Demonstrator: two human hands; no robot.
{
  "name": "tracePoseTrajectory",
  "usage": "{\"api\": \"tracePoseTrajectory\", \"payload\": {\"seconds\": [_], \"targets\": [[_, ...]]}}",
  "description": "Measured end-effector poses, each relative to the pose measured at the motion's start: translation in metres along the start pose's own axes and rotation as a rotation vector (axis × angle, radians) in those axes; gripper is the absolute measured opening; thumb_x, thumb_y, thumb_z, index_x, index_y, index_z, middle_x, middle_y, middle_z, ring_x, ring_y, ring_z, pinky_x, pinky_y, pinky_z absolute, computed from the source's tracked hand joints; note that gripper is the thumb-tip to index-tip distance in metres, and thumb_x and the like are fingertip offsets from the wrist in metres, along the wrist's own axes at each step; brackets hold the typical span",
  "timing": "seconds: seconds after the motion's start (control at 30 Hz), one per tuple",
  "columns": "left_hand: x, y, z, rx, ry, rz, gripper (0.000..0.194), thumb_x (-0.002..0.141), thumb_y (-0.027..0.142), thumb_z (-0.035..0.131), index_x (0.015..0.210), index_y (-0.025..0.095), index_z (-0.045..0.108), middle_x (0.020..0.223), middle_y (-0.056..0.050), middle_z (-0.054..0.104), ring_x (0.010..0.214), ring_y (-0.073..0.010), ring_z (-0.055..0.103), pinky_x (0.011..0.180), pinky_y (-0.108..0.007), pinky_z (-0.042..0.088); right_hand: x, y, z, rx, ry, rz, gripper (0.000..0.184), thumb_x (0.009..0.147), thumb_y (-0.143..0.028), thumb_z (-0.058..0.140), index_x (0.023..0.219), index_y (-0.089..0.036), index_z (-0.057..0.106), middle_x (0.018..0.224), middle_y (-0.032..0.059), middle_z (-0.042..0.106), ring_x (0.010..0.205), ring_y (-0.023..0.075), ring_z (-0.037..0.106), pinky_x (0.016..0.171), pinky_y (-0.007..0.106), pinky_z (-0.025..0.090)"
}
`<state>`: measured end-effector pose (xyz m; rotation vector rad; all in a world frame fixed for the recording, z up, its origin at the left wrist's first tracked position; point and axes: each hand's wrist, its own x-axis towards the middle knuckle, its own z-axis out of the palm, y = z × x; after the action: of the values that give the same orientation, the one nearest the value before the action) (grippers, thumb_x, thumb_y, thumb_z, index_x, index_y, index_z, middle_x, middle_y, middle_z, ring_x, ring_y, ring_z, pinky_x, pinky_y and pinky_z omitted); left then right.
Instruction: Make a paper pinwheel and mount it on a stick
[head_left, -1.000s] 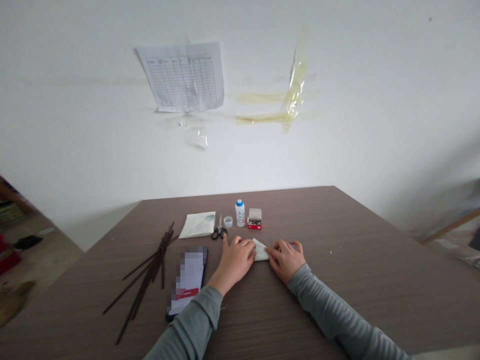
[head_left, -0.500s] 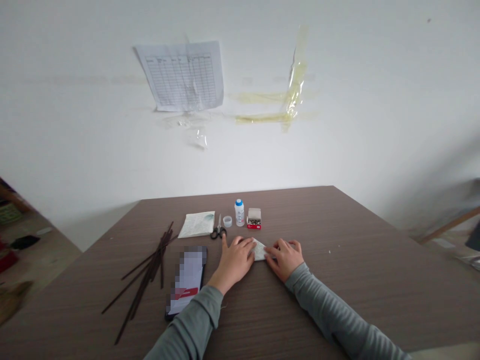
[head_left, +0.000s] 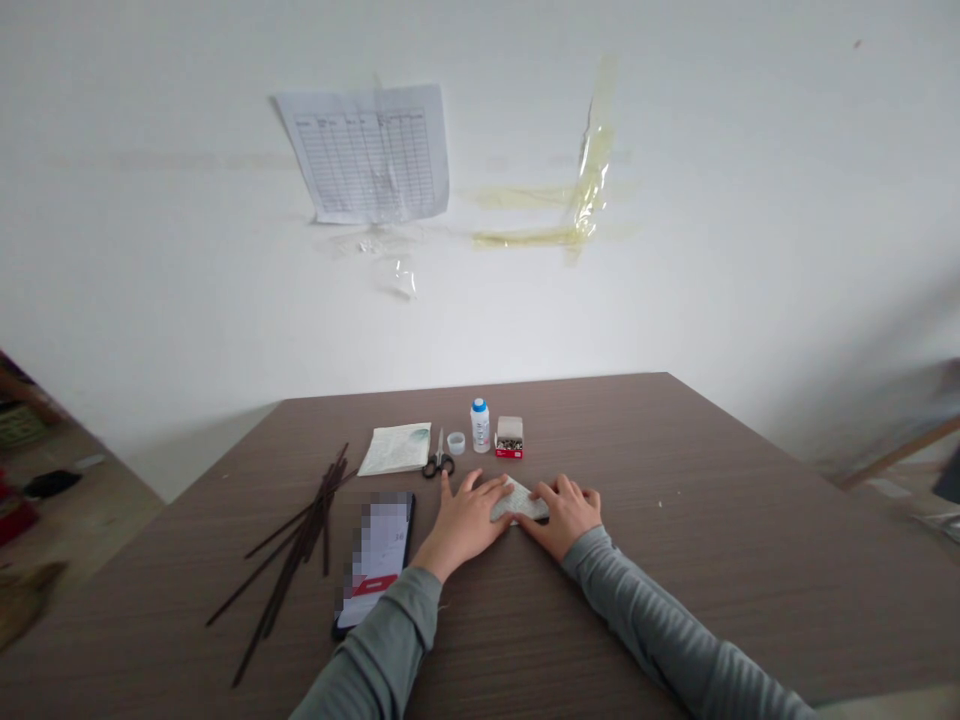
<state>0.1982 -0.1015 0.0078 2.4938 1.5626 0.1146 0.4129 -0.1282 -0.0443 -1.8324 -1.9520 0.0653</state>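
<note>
Both hands on the folded paper, small containers in a row beyond

I have my left hand (head_left: 466,520) and my right hand (head_left: 564,515) close together on a folded paper (head_left: 517,500), which lies about midway across the worktop (head_left: 750,560), well in from the far edge. My left fingers cover its left end, my right thumb and fingers are at its right end, and the two thumbs nearly meet at its near side. I cannot tell whether I am pinching it or only pressing it down.

Beyond my hands, toward the far edge, the red box (head_left: 509,454) has its flap raised, with many small metallic bits inside. Just left of it the bottle (head_left: 480,432) stands upright under its blue cap; I cannot make out what it holds. Next comes a clear round tub (head_left: 456,449), its contents too small to tell. The scissors (head_left: 439,465) lie beside it, handles toward me, then a pale packet (head_left: 394,450) nearer the far left corner.

Along the left edge a bundle of dark sticks (head_left: 300,545) fans out, and the phone (head_left: 379,555) lies face up between them and my left forearm.
</note>
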Motion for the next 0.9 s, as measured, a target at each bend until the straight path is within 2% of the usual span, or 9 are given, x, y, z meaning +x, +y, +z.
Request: {"api": "tracePoseTrajectory", "payload": {"seconds": [0.13,0.23,0.47,0.67,0.8,0.9], "targets": [[-0.001,0.001,-0.002,-0.001,-0.017,0.002,0.055,0.129,0.048,0.072,0.184,0.046,0.076,0.196,-0.007,0.072,0.191,-0.0491,0.053,0.156,-0.098,0.026,0.001,0.001,-0.003,0.010,-0.010,0.001,0.027,0.108,-0.052,0.099,0.126,-0.031,0.096,0.126,0.0093,0.085,0.125,0.0369,0.078,0.108,0.050,0.053],[-0.002,0.001,-0.003,-0.012,-0.030,-0.003,0.056,0.129,0.045,0.072,0.185,0.046,0.076,0.198,-0.007,0.071,0.192,-0.0492,0.053,0.156,-0.099,0.023,0.002,0.002,-0.003,0.030,-0.017,0.031,0.028,0.105,-0.049,0.101,0.128,-0.032,0.098,0.128,0.0105,0.085,0.127,0.0392,0.078,0.108,0.052,0.053],[-0.001,-0.004,0.000,-0.010,0.006,0.005,0.056,0.125,0.039,0.074,0.181,0.047,0.079,0.193,-0.008,0.076,0.189,-0.0488,0.057,0.154,-0.096,0.032,0.001,0.010,-0.001,0.021,0.004,0.059,0.035,0.101,-0.039,0.103,0.135,-0.036,0.100,0.132,0.0118,0.087,0.132,0.0416,0.079,0.112,0.055,0.057],[0.000,-0.005,0.001,-0.014,-0.022,0.004,0.059,0.126,0.038,0.071,0.184,0.047,0.076,0.197,-0.007,0.072,0.193,-0.0483,0.052,0.155,-0.097,0.028,-0.004,0.023,-0.008,0.015,0.047,0.066,0.031,0.099,-0.036,0.102,0.129,-0.036,0.101,0.130,0.0128,0.085,0.127,0.0426,0.078,0.106,0.055,0.059],[-0.001,-0.006,0.002,-0.022,-0.013,0.016,0.059,0.126,0.039,0.069,0.184,0.046,0.076,0.197,-0.007,0.072,0.192,-0.0481,0.052,0.155,-0.095,0.030,-0.007,0.033,-0.007,-0.013,0.116,0.020,0.026,0.101,-0.042,0.098,0.127,-0.044,0.100,0.127,0.0105,0.087,0.122,0.0424,0.081,0.099,0.053,0.062],[-0.001,-0.007,0.001,-0.029,-0.042,0.006,0.059,0.127,0.040,0.066,0.185,0.046,0.074,0.199,-0.006,0.069,0.194,-0.0477,0.047,0.157,-0.095,0.026,-0.007,0.040,-0.004,-0.027,0.105,0.031,0.027,0.101,-0.044,0.100,0.128,-0.047,0.100,0.131,0.0103,0.089,0.128,0.0445,0.082,0.101,0.055,0.065]]}}
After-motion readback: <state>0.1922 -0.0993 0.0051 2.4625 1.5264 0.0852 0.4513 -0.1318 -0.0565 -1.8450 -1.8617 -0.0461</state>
